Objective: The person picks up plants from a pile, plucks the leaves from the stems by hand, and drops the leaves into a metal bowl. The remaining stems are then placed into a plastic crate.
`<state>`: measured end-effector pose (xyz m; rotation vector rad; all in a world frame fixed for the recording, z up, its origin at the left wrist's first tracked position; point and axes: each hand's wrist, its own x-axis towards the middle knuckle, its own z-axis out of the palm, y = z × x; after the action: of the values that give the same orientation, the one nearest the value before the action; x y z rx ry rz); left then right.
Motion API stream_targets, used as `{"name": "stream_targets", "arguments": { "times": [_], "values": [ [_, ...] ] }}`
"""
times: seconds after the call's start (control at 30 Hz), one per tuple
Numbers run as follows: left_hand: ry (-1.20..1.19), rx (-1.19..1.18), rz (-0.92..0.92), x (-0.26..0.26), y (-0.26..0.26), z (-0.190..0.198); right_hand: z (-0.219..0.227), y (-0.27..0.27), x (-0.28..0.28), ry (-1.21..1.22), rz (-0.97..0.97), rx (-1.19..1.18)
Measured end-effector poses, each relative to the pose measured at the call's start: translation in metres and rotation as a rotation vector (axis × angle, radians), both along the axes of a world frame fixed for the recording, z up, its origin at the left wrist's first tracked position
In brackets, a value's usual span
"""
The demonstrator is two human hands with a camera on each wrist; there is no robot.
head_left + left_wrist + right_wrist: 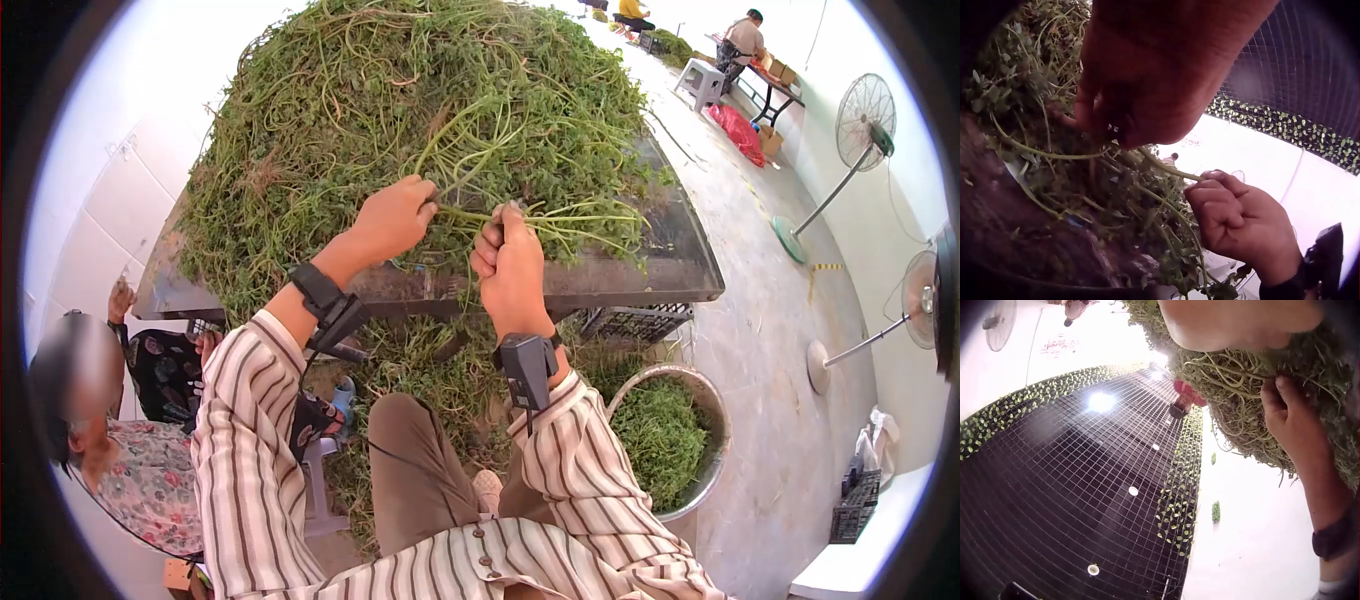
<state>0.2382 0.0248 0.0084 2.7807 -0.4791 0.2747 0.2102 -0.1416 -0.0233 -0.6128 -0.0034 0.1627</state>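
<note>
A big heap of green leafy stems (400, 90) covers a dark table (680, 270). At its near edge my left hand (425, 205) pinches some stems, its fingers curled into the greens. Just to the right, my right hand (500, 228) is closed in a fist around a bunch of long pale stems (570, 218) that run off to the right. In the left wrist view the left hand (1110, 128) grips stems (1154, 164) that lead to the curled right hand (1222, 209). The right wrist view shows the left hand (1282, 400) with its fingers in the heap (1241, 369).
A metal basin (716, 420) with picked greens stands on the floor at my right knee. A black crate (635, 322) sits under the table, with loose greens around it. Another person (140, 470) sits at my left. Two standing fans (865, 115) stand at the right.
</note>
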Motion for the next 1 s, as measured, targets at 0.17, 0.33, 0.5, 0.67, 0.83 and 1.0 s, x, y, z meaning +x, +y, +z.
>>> {"name": "stream_targets", "arguments": {
  "times": [0.17,0.33,0.5,0.67,0.83,1.0],
  "values": [
    [-0.006,-0.032,0.086,0.009,-0.004,-0.004,0.002,0.004,-0.005,-0.013,0.01,-0.059],
    [0.062,-0.054,0.188,0.025,-0.007,-0.004,0.0,0.013,-0.01,-0.014,0.06,-0.101],
    [0.071,-0.158,0.207,0.039,0.0,-0.013,-0.001,0.017,-0.009,0.007,0.04,-0.11],
    [0.146,-0.095,0.231,0.034,-0.007,-0.005,-0.002,0.021,-0.015,-0.015,0.029,-0.169],
    [0.111,-0.098,0.235,0.036,-0.012,-0.009,-0.001,0.017,-0.018,-0.042,0.019,-0.198],
    [0.085,-0.046,0.223,0.037,-0.013,-0.009,0.0,0.015,-0.019,-0.025,0.004,-0.186]
  ]
}}
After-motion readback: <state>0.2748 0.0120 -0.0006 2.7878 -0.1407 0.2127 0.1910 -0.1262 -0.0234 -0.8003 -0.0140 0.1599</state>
